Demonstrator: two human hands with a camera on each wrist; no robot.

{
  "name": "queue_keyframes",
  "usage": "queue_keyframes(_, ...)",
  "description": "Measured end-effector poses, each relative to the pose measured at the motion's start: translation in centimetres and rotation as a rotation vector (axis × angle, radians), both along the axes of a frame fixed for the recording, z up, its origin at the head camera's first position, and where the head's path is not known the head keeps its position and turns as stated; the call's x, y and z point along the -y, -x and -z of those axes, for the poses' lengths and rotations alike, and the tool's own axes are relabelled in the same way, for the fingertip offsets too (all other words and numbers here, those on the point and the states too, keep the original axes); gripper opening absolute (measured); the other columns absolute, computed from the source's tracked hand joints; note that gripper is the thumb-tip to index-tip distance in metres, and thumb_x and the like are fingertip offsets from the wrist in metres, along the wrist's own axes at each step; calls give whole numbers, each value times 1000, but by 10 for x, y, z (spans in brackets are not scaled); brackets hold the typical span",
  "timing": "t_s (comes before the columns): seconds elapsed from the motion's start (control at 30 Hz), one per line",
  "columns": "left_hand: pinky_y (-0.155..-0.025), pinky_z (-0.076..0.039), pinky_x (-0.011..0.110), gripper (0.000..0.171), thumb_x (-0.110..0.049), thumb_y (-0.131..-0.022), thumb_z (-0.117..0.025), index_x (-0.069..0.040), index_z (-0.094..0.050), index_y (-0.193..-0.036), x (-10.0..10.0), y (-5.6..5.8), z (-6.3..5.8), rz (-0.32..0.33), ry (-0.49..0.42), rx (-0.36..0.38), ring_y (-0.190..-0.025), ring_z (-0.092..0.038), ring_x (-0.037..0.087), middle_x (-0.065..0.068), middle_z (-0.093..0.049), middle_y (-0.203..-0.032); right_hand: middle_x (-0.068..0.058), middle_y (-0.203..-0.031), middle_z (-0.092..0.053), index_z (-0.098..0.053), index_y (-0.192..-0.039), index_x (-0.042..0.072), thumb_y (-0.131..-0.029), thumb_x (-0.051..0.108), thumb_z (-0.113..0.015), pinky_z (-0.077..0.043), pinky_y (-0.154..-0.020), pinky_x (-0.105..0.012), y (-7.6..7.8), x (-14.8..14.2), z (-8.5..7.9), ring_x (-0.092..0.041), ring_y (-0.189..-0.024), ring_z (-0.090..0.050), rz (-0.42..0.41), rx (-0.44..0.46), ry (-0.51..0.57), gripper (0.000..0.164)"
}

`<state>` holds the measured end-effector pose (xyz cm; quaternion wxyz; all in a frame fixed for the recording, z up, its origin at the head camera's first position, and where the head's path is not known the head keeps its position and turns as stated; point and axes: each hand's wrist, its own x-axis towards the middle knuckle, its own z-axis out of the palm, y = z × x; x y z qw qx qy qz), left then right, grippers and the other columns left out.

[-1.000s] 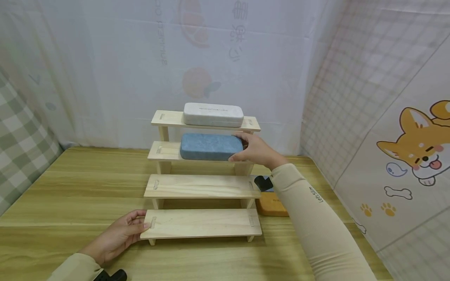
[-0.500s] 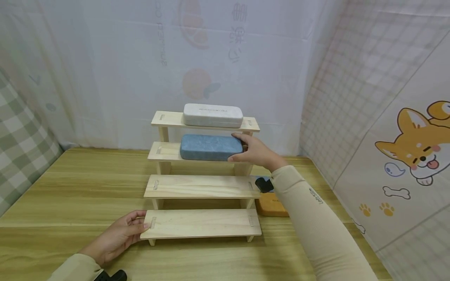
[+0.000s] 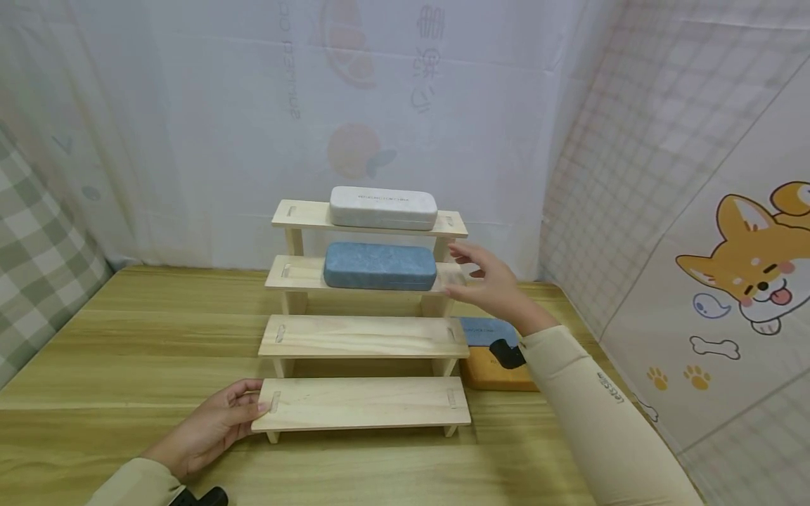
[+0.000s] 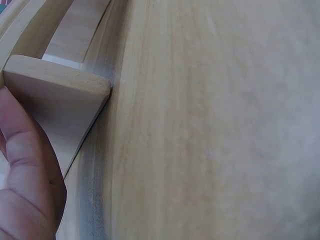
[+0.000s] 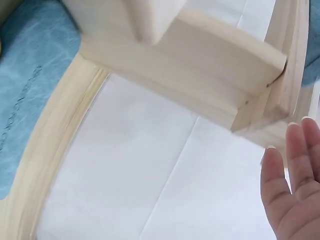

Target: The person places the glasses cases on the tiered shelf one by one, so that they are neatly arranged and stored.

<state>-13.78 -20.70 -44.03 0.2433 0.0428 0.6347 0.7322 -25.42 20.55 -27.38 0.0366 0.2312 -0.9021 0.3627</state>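
Observation:
A tiered wooden display stand [image 3: 363, 402] faces me on the table. On its second step from the top lies a blue glasses case [image 3: 380, 266], and a pale grey glasses case [image 3: 383, 208] lies on the top step. My right hand [image 3: 496, 287] is just right of the blue case, apart from it, with fingers spread and nothing held. In the right wrist view the fingers [image 5: 274, 185] are beside the stand's end. My left hand [image 3: 218, 425] pinches the left end of the lowest step, thumb on top. The left wrist view shows that hand [image 4: 27, 175] against the wood.
Right of the stand, a lighter blue case [image 3: 487, 330] and an orange case [image 3: 500, 369] lie on the wood-grain table [image 3: 158, 330]. A white printed curtain [image 3: 209, 140] hangs behind, and a patterned cloth wall [image 3: 671, 281] borders the right side.
My right hand has let go of the blue glasses case and moved right, its fingers opening. The case stays on its step. My left hand has not moved.

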Motion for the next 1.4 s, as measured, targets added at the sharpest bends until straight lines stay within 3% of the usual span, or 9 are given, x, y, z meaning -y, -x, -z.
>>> queue_keyframes(0.5, -84, -52, 28, 66, -9, -98, -55, 16, -12, -141, 2, -1, -2, 4, -2, -4, -99, -59, 12, 5, -54, -114, -18, -141, -44, -36, -147, 5, -88, 19, -73, -36, -102, -56, -23, -56, 32, -34, -127, -40, 89, 39, 73, 71)
queue_keyframes(1.13, -85, -52, 28, 61, -10, -98, -55, 15, -17, -140, 1, 1, -1, 20, -38, -12, -100, -59, 13, 3, -57, -113, -28, -141, -41, -33, -147, -1, -87, 26, -73, -38, -93, -62, -36, -123, 70, -45, -126, -40, 158, 121, -68, 77)
queue_keyframes(1.4, -85, -52, 28, 60, -9, -98, -55, 15, -19, -140, 0, 0, 1, 10, -40, -9, -100, -59, 13, 3, -56, -113, -30, -144, -37, -27, -149, -3, -87, 27, -73, -36, -97, -65, -36, -142, 87, -48, -129, -36, 171, 214, -81, 82)
